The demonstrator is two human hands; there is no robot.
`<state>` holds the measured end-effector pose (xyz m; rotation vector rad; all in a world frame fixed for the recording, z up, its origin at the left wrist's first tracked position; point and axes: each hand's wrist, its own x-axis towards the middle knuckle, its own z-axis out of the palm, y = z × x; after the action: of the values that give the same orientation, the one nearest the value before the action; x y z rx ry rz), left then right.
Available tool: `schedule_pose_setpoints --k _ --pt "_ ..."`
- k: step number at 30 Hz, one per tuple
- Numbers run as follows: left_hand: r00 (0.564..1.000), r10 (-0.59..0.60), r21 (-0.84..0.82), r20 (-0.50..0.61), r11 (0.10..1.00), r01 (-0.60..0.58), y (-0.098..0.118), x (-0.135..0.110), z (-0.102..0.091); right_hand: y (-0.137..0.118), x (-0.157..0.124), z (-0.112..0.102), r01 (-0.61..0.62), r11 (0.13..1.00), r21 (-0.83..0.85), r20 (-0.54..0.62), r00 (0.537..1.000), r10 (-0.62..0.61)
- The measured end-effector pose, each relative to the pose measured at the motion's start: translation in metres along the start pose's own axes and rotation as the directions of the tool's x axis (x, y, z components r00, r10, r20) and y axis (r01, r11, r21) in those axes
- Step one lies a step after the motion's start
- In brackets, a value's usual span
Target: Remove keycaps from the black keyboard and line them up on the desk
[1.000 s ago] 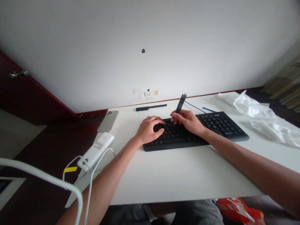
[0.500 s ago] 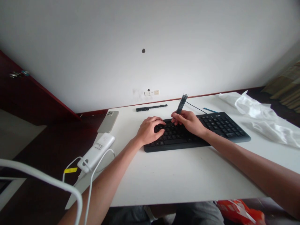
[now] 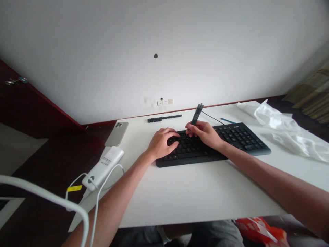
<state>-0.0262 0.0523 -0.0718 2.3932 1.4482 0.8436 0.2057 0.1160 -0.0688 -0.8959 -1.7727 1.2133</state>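
Note:
A black keyboard (image 3: 190,156) lies on the white table, tilted slightly. My left hand (image 3: 163,142) rests over its left end, thumb and fingers apart on the keys. In my right hand (image 3: 203,132) a keycap puller (image 3: 197,114) with a dark handle is pinched like a pen. Its thin wire end reaches down to the keys near the upper left-middle of the keyboard. The exact contact there is too small to make out. Behind the keyboard stands a row of loose black keycaps (image 3: 164,118).
A blue stick-like tool (image 3: 228,120) lies behind the keyboard, near its cable. Crumpled white plastic wrapping (image 3: 272,116) covers the right side. At the left edge are a phone (image 3: 117,134) and a white power bank (image 3: 104,168) with a looping cable.
The whole view has shifted slightly, so things sit a little further left. Both hands and the keycap puller keep nearly the same place on the keyboard.

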Motion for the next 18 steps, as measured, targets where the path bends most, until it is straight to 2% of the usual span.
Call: schedule_pose_setpoints --k 18 --pt "1.000 0.000 0.003 -0.003 1.000 0.000 0.0011 -0.0002 -0.0004 -0.0010 -0.0009 0.0006 -0.010 1.000 0.009 0.004 1.000 0.010"
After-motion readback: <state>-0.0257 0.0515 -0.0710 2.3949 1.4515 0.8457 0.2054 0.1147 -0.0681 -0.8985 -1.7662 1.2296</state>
